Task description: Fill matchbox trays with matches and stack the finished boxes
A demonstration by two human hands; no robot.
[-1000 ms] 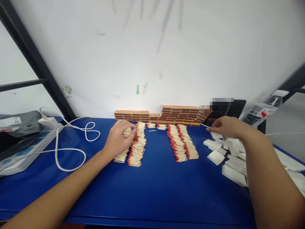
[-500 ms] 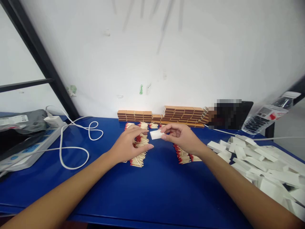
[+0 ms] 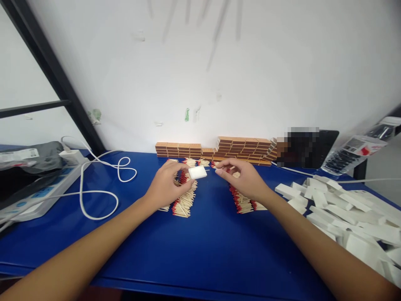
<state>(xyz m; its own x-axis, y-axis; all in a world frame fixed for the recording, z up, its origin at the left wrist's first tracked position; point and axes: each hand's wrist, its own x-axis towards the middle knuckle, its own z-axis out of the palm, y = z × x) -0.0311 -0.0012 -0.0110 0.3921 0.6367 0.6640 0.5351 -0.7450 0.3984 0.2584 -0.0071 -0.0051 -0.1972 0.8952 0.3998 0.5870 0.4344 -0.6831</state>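
My left hand (image 3: 165, 186) is closed on a small white box tray (image 3: 197, 172), held just above the left pile of red-tipped matches (image 3: 184, 202). My right hand (image 3: 242, 179) hovers over the right pile of matches (image 3: 244, 204). Its thumb and fingers are curled into a pinch a little to the right of the tray, and I cannot make out anything in them. Both piles lie on the blue table (image 3: 203, 251). Behind them, stacked brown matchbox sleeves (image 3: 241, 148) line the white wall.
A heap of several white box trays (image 3: 338, 215) covers the table's right side. A power strip (image 3: 37, 194) and a looped white cable (image 3: 100, 196) lie at the left. At the back right are a dark device (image 3: 322, 146) and a plastic pack (image 3: 354, 150).
My right hand brought a white tray from the heap on the right to the middle and passed it to my left hand, which lifted off the matches. The right hand then let go.
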